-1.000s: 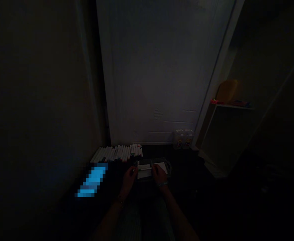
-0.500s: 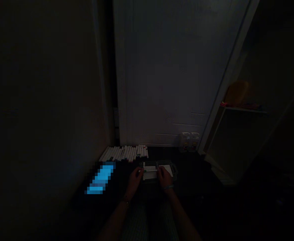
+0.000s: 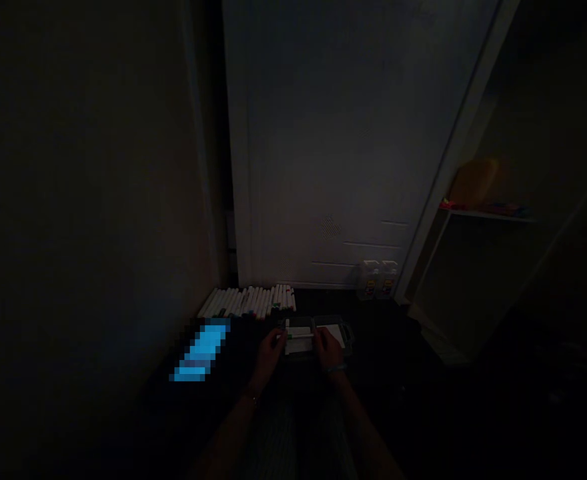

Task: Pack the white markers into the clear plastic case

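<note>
Slim white marker point(image 3: 299, 336) between hands point(image 3: 272, 354), above plastic case point(image 3: 334, 331)

A white marker point(image 3: 299, 336) with a green band over a dark grey case point(image 3: 342, 331); a row of white markers point(image 3: 247, 301); a white door point(image 3: 323, 147); a pixelated bright blue patch point(image 3: 202, 349).

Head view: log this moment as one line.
left hand: on marker | right hand: on marker | below: case | beyond: marker row
</note>
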Demonstrator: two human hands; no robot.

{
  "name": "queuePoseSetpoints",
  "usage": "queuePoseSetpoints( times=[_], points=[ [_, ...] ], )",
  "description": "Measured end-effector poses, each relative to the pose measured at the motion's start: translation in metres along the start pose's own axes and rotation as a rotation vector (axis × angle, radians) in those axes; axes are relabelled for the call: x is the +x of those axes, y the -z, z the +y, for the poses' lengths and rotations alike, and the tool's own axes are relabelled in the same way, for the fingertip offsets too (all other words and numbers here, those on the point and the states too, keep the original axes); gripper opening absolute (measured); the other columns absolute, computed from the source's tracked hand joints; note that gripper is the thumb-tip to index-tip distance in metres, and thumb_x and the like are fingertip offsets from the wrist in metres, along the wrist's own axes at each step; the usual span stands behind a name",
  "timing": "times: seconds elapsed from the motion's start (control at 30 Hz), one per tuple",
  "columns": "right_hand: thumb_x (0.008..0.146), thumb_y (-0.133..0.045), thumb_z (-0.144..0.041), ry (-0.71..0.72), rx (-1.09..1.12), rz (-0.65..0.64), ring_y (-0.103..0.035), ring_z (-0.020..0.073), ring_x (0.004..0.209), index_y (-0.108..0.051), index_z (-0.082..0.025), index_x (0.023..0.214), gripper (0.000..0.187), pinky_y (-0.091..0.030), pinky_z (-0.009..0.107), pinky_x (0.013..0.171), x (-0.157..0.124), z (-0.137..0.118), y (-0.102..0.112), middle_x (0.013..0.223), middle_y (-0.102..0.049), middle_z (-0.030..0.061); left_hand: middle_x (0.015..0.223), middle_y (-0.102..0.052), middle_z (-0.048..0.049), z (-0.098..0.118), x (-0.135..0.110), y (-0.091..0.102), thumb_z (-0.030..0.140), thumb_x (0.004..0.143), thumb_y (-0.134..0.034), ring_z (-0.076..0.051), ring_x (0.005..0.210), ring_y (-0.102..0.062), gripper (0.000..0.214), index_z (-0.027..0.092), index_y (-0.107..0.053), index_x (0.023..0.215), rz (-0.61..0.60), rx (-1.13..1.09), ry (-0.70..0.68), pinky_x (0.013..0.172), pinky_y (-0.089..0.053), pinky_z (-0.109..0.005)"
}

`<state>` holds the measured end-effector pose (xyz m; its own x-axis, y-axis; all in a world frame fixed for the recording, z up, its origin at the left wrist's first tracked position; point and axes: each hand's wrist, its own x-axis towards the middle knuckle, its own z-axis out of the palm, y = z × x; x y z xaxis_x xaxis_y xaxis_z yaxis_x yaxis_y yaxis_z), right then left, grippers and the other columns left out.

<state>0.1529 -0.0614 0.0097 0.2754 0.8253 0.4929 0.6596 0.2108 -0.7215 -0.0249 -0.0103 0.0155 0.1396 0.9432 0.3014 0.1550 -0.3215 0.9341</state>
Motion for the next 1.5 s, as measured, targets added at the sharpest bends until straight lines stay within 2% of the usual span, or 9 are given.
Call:
queuePoseSetpoints(
  times=[0.23, 0.5, 0.83, 1.5],
  points=[
    [0.091, -0.033, -0.037, 0.023, -0.006, -0.007, -0.059, 0.0157, 0.077, -0.059, -0.021, 0.096, 0.031, -0.040, 0.023, 0.067, -0.0009, -0.0021, 0.0013, 0.086, -0.064, 0.0036, 0.079, -0.065, -0.0019, -0.0007, -0.0007, 0.0004, 0.052, 0.074, -0.048, -0.018, 0.078, -0.058, 0.037, 0.017, -0.061, 0.081, -0.030, -0.034, -0.023, 0.069, -0.045, -0.026],
    [0.091, -0.033, -0.037, 0.008, -0.012, -0.014, -0.059, 0.0152, 0.074, -0.058, -0.020, 0.095, 0.031, -0.040, 0.022, 0.065, 0.0001, -0.0002, -0.0005, 0.082, -0.064, 0.0027, 0.079, -0.066, -0.0016, -0.0012, 0.0004, -0.0003, 0.055, 0.072, -0.049, -0.018, 0.076, -0.059, 0.040, 0.017, -0.062, 0.081, -0.001, -0.019, -0.001, 0.068, -0.045, -0.026],
    [0.091, -0.033, -0.038, 0.012, -0.028, -0.018, -0.059, 0.0153, 0.074, -0.059, -0.021, 0.094, 0.031, -0.040, 0.022, 0.065, -0.0005, -0.0050, 0.0037, 0.082, -0.064, 0.0026, 0.077, -0.063, -0.0008, -0.0064, 0.0013, -0.0001, 0.050, 0.074, -0.050, -0.017, 0.075, -0.058, 0.035, 0.018, -0.060, 0.080, -0.008, -0.017, -0.025, 0.068, -0.044, -0.026],
    [0.091, -0.033, -0.037, 0.004, -0.026, -0.002, -0.060, 0.0152, 0.077, -0.059, -0.022, 0.095, 0.030, -0.040, 0.022, 0.066, -0.0011, -0.0034, 0.0011, 0.085, -0.065, 0.0028, 0.078, -0.065, -0.0003, -0.0021, -0.0001, 0.0008, 0.051, 0.074, -0.050, -0.017, 0.075, -0.059, 0.035, 0.018, -0.061, 0.081, -0.024, -0.019, -0.012, 0.068, -0.044, -0.025]
  ],
)
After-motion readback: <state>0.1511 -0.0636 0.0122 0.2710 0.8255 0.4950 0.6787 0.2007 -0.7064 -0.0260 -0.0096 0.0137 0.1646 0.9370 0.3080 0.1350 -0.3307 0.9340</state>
